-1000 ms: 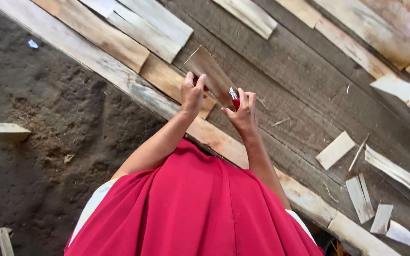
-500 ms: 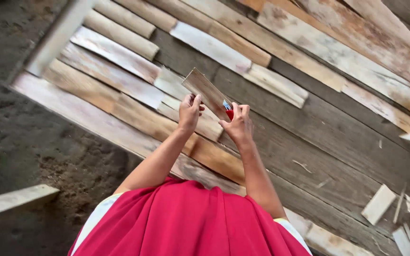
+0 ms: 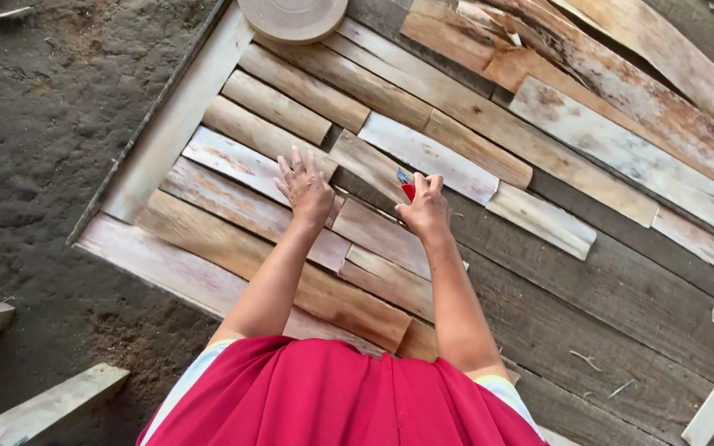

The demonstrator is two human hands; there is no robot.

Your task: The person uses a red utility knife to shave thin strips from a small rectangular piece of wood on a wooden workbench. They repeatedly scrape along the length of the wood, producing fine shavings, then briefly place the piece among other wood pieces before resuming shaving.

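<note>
Two hands are over the rows of wooden slats (image 3: pixel 291 107). Your left hand (image 3: pixel 306 188) is flat, fingers spread wide, on a pale slat (image 3: pixel 233 161). Your right hand (image 3: pixel 425 206) is closed around a small red tool (image 3: pixel 407 190), its tip touching the narrow slat (image 3: pixel 369 165) between your hands. A round wooden disc (image 3: pixel 291 16) lies at the top edge, well apart.

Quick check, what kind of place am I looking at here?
Probably a rough woodworking yard: cut wood slabs laid in rows on dark planks, bare dirt ground, a round wooden disc.
</note>
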